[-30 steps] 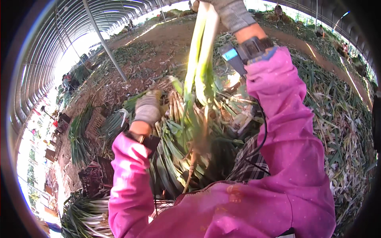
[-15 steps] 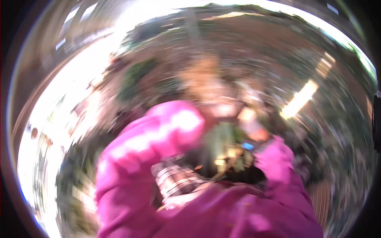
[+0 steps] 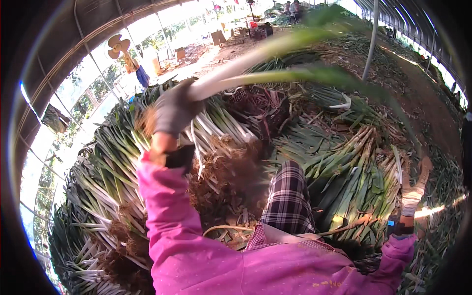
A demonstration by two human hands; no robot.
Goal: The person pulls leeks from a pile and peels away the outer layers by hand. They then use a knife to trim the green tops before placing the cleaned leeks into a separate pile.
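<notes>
My left hand (image 3: 174,109), in a grey glove, is raised at the upper left and closed around the root ends of some leeks (image 3: 255,61). Their white shafts and green leaves sweep up and right, blurred by motion. Low at the right, my right hand (image 3: 415,184) has its fingers apart and nothing in them, close to a drooping leaf tip. Bundled leeks with brown roots (image 3: 216,162) lie below my left hand. Beside my right hand is a heap of cut green leaves and stalks (image 3: 354,182).
A dark crate (image 3: 260,105) stands beyond the leek pile. My knee in plaid cloth (image 3: 290,196) is in the middle. A fan (image 3: 118,46) is at the far left, a metal post (image 3: 371,42) at the far right. People (image 3: 294,11) sit in the distance.
My left arm has swung up and left, and the leeks now show in that hand. My right hand has moved out to the right. The earlier view is heavily blurred.
</notes>
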